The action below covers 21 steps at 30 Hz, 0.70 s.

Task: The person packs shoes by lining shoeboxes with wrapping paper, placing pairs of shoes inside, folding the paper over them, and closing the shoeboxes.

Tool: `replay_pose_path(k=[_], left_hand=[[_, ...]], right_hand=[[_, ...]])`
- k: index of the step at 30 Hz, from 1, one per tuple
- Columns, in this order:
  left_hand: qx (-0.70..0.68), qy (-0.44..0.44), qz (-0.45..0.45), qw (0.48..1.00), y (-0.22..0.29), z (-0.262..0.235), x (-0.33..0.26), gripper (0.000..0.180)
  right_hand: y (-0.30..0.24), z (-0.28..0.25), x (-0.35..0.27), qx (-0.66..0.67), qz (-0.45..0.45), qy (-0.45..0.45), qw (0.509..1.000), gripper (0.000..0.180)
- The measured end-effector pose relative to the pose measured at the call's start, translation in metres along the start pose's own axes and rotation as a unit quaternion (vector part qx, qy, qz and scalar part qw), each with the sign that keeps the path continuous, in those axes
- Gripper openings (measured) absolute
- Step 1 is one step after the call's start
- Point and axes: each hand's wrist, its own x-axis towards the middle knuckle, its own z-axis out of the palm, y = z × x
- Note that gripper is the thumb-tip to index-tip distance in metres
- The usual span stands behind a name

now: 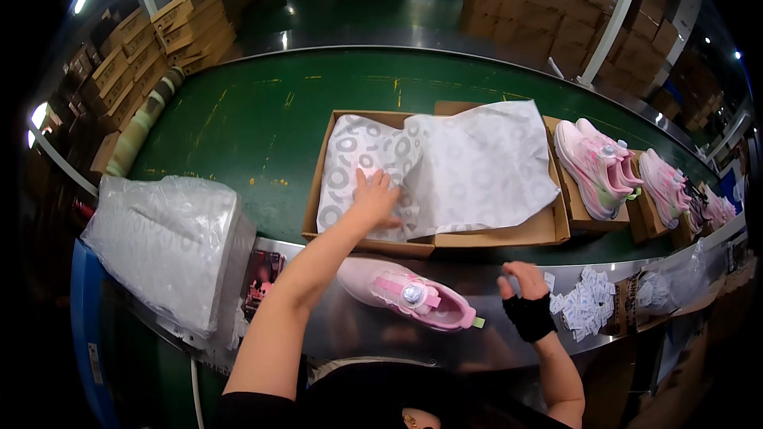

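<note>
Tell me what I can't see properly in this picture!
All in the head view:
Bottom of the open box: covered by the white paper.
Palm of the left hand: turned down, hidden by its own back.
Contents of the plastic-wrapped bundle: blurred by cloudy plastic.
Print on the little packets: too small.

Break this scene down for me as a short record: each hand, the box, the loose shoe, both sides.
Left hand: fingers spread on patterned paper
Right hand: empty, black wrap at wrist
Box: open cardboard, paper spread across it
Loose shoe: pink, on metal ledge, toe leftward
Left side: plastic-wrapped white bundle
Right side: pink shoes on boxes, small white packets piled
</note>
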Motion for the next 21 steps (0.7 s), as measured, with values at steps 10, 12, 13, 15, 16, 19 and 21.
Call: replay_pose_path(k=[10, 12, 13, 15, 16, 19, 21], left_hand=[[-0.329, 0.138, 0.232, 0.905, 0.023, -0.03, -0.138, 0.081], [-0.453, 0.128, 0.159, 0.868, 0.014, -0.013, -0.139, 0.076], [-0.548, 0.094, 0.105, 0.825, 0.01, -0.022, -0.138, 0.072], [-0.639, 0.086, 0.021, 0.764, 0.006, -0.048, -0.147, 0.065], [-0.632, 0.098, 0.015, 0.769, 0.002, -0.052, -0.154, 0.065], [-0.62, 0.15, -0.037, 0.769, -0.006, -0.066, -0.169, 0.084], [-0.648, 0.161, -0.045, 0.743, -0.009, -0.069, -0.168, 0.078]], right_hand=[[-0.008, 0.052, -0.011, 0.539, 0.445, -0.271, 0.663, 0.037], [-0.026, 0.046, 0.021, 0.496, 0.368, -0.283, 0.734, 0.032], [-0.032, 0.045, 0.034, 0.539, 0.374, -0.262, 0.708, 0.031], [-0.046, 0.042, 0.058, 0.616, 0.354, -0.225, 0.667, 0.03], [-0.053, 0.041, 0.068, 0.648, 0.322, -0.207, 0.658, 0.029], [-0.057, 0.049, 0.093, 0.469, 0.235, -0.201, 0.828, 0.032], [-0.048, 0.066, 0.103, 0.191, -0.012, -0.098, 0.977, 0.036]])
